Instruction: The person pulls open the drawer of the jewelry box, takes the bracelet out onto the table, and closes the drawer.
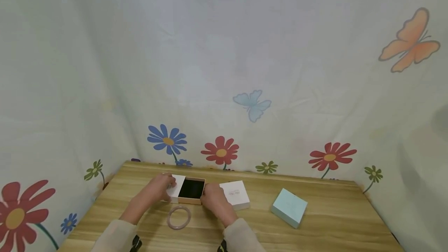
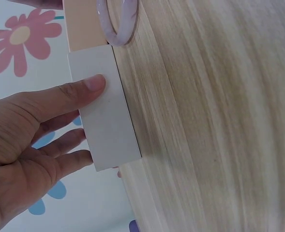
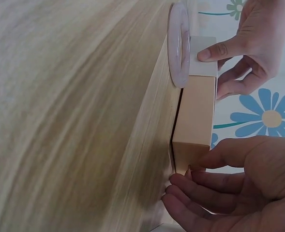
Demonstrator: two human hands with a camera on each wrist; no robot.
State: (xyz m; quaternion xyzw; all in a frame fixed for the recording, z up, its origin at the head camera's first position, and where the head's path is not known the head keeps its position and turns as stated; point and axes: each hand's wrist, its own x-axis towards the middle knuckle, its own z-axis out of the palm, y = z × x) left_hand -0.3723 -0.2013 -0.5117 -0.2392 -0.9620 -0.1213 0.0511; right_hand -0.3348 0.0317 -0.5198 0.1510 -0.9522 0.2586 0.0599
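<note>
A small drawer-style gift box lies on the table, its peach inner drawer (image 3: 195,111) pulled partway out of a white sleeve (image 2: 106,111). The drawer has a black lining (image 1: 191,188). My left hand (image 1: 161,187) holds the sleeve, thumb on the near side and fingers behind. At the drawer's right end, my right hand (image 1: 215,198) pinches a small pull tab (image 3: 188,172). A pale pinkish bangle (image 1: 178,228) lies in front of the box, close to both hands and held by neither.
Just right of my right hand sits a white box (image 1: 236,193) with small print on top. Farther right is a light blue box (image 1: 288,207). Behind the wooden table (image 1: 332,213) hangs a white curtain (image 1: 196,49) printed with flowers and butterflies.
</note>
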